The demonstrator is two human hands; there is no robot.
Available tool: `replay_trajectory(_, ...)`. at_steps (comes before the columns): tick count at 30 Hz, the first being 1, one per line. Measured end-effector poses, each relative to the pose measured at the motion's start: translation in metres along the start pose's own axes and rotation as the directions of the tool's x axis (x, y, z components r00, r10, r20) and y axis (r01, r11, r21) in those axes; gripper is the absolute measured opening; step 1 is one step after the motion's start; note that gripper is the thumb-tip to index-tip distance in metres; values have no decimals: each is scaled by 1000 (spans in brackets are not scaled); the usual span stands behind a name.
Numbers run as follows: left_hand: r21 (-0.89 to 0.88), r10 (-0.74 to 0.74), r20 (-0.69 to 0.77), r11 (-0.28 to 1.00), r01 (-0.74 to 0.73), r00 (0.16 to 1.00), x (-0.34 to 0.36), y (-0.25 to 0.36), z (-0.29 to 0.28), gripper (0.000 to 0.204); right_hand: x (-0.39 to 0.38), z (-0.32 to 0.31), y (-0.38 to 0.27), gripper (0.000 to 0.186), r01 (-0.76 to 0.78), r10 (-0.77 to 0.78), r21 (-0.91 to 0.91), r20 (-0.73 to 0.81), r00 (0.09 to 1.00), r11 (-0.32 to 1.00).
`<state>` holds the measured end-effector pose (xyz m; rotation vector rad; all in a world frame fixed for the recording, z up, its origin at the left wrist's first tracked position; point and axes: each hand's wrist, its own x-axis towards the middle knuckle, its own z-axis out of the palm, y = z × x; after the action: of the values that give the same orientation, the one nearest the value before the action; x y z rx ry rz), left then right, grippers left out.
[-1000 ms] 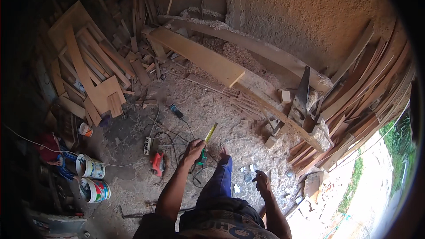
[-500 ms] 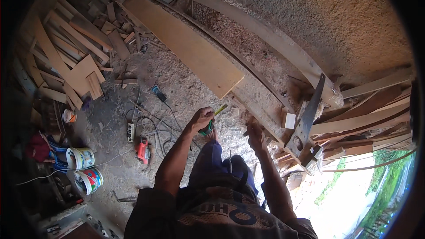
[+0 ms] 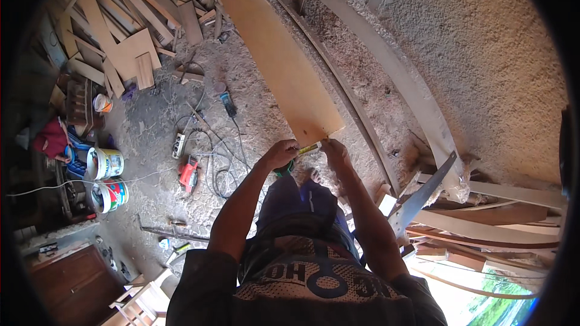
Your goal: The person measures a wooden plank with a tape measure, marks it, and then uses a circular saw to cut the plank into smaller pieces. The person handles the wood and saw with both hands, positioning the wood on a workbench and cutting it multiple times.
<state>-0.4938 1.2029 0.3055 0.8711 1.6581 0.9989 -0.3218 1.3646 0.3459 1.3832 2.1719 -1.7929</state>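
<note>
My left hand [image 3: 281, 153] is closed around a green tape measure [image 3: 284, 170], mostly hidden beneath the fingers. A short yellow length of its blade [image 3: 309, 148] spans the gap between my hands. My right hand [image 3: 335, 151] pinches the blade's end at the near right corner of a long, wide wooden board [image 3: 284, 66]. The blade lies along or just in front of the board's near end; whether it touches the wood I cannot tell. Small dark marks show near that end of the board.
A handsaw [image 3: 417, 202] rests at the right beside stacked planks [image 3: 483, 226]. To the left lie a red power tool [image 3: 188, 175], a blue power tool [image 3: 227, 104], tangled cords and paint buckets [image 3: 105, 163]. Wood offcuts [image 3: 130, 54] pile up at far left; a person [image 3: 51, 142] sits below them.
My right hand has come up and left from beside the planks and taken the blade's end. More blade is out, now level at the board's near end. The whole view has turned.
</note>
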Motion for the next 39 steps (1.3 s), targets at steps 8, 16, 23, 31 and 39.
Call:
replay_trajectory(8, -202, -147, -61, 970, 132, 987, -5, -4, 13, 22, 13, -9, 8, 31, 88, -87, -48, 24, 996, 995)
replay_trajectory(16, -242, -97, -60, 967, 80, 993, 1, -13, 12, 25, -20, -19, 15, 30, 492, -540, -443, 20, 841, 749)
replay_trajectory(23, -278, -128, -91, 956, 99, 988, -3, -1, 16, 22, -30, -17, -2, 33, 398, -407, -560, 116, 906, 726)
replay_trajectory(31, -310, -155, -58, 942, 130, 986, -4, -2, 13, 21, -27, -8, 9, 34, 423, -412, -556, 153, 898, 715)
replay_trajectory(39, -266, -136, -70, 957, 113, 988, -3, -5, 14, 23, -26, -5, 6, 35, 452, -433, -558, 176, 884, 696)
